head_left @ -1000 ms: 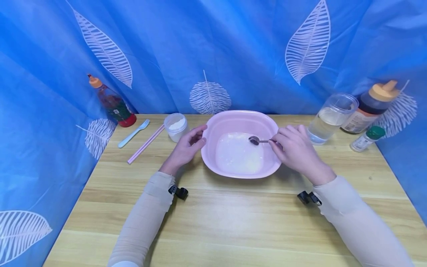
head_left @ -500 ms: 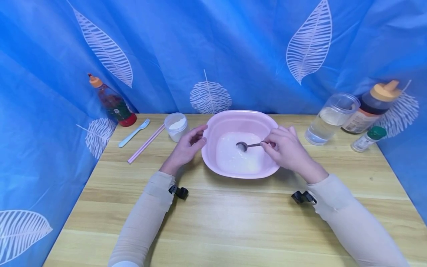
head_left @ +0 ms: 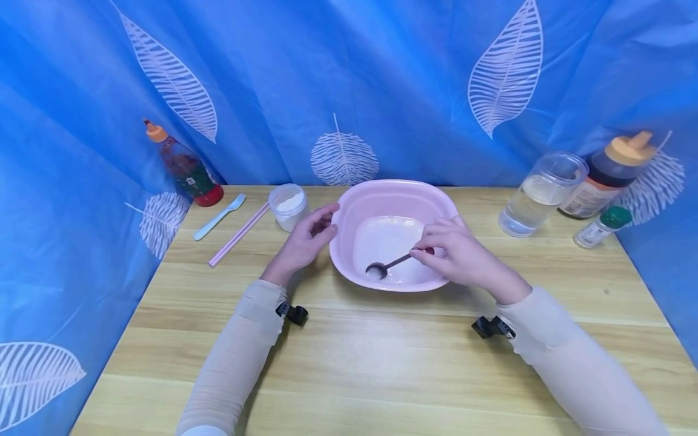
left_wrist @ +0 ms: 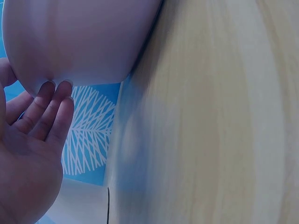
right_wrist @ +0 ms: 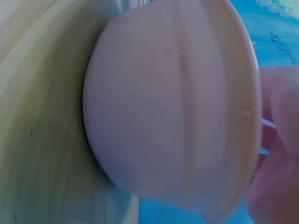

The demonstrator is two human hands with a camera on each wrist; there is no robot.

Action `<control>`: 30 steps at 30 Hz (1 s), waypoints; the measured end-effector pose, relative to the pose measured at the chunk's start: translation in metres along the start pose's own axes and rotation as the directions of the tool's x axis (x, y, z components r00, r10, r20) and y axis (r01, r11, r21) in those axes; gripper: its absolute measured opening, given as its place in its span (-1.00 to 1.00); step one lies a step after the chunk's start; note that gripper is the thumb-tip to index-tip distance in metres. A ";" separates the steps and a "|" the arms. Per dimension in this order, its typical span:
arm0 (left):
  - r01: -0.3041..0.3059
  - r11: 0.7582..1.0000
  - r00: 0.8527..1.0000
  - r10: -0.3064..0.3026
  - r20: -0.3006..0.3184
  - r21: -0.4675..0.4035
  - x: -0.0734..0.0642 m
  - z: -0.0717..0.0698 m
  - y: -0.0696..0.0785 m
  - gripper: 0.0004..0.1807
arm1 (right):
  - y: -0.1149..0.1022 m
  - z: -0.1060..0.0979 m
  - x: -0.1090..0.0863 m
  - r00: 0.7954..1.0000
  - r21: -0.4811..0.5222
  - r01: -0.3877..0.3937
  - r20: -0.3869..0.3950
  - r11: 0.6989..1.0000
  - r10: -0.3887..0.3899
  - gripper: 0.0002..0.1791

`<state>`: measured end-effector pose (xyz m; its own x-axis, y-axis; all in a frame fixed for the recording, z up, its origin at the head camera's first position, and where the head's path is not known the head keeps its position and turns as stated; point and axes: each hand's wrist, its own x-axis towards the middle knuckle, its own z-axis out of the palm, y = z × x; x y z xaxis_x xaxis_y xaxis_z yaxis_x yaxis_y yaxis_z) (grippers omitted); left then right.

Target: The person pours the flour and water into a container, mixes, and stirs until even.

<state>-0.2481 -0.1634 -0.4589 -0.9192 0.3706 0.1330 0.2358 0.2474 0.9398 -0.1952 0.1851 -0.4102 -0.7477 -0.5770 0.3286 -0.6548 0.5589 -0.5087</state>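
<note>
A pink basin [head_left: 392, 284] with a whitish, shiny layer over its bottom stands on the wooden table. At its left edge, my left hand [head_left: 306, 242] holds the rim between thumb and fingers; the left wrist view shows those fingertips [left_wrist: 65, 84] against the outer wall. My right hand [head_left: 455, 251] reaches over the right side, pinching the handle of a dark spoon [head_left: 376, 270]. The spoon's bowl is low in the near-left part of the basin. In the right wrist view the basin wall hides the spoon, and only part of the hand [right_wrist: 275, 154] shows behind the rim.
Left of the basin are a jar of white powder [head_left: 289, 209], pink chopsticks [head_left: 239, 235], a light-blue fork [head_left: 219, 218] and a red sauce bottle [head_left: 191, 172]. On the right stand a cup of clear liquid [head_left: 537, 197], a dark sauce bottle [head_left: 605, 175] and a green-capped shaker [head_left: 602, 227].
My right hand has swept the spoon from the basin's right side leftward and toward me, low over the whitish layer. The left hand and the basin have stayed in place.
</note>
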 end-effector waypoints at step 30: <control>-0.018 1.000 1.000 0.018 -0.001 -0.006 0.001 0.000 -0.002 -0.41 | -0.004 0.007 0.015 0.992 -0.038 -0.126 0.015 0.991 0.126 -0.93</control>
<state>-0.2493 -0.1638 -0.4605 -0.9150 0.3743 0.1506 0.2509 0.2356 0.9389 -0.2032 0.1704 -0.4090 -0.8228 -0.5105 0.2498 -0.5593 0.6494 -0.5153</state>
